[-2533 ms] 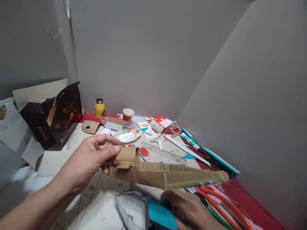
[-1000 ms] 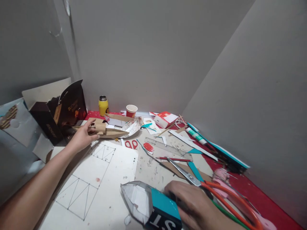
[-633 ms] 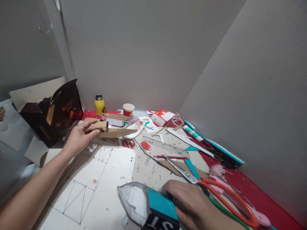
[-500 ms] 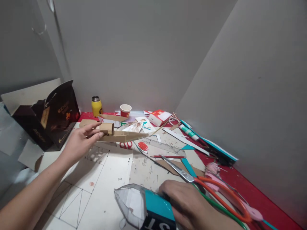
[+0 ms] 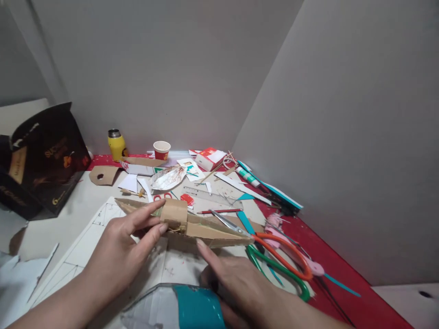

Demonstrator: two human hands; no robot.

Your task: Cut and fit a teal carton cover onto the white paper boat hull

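Observation:
My left hand (image 5: 125, 242) pinches a brown cardboard boat (image 5: 209, 230) near its raised middle cover, thumb in front and fingers behind. The boat is long, with pointed ends, and lies crosswise above the table. Low in the view, my right hand (image 5: 240, 281) holds a white cardboard boat with a teal band (image 5: 199, 304), mostly cut off by the bottom edge. The right index finger stretches toward the brown boat's lower side; contact is hard to tell. Large scissors with orange and green handles (image 5: 284, 251) lie just right of the brown boat's tip.
At the back stand a yellow bottle (image 5: 117, 147) and a paper cup (image 5: 162, 151). A dark box (image 5: 51, 160) is at the left. A ruler (image 5: 212, 196), a red pencil (image 5: 219, 211) and cardboard scraps lie behind the boats. Grey walls rise behind and right.
My left hand has brought the brown boat nearer, to just above the right hand. The teal-banded boat has moved lower and left, and my right index finger has stretched out. The view has shifted right.

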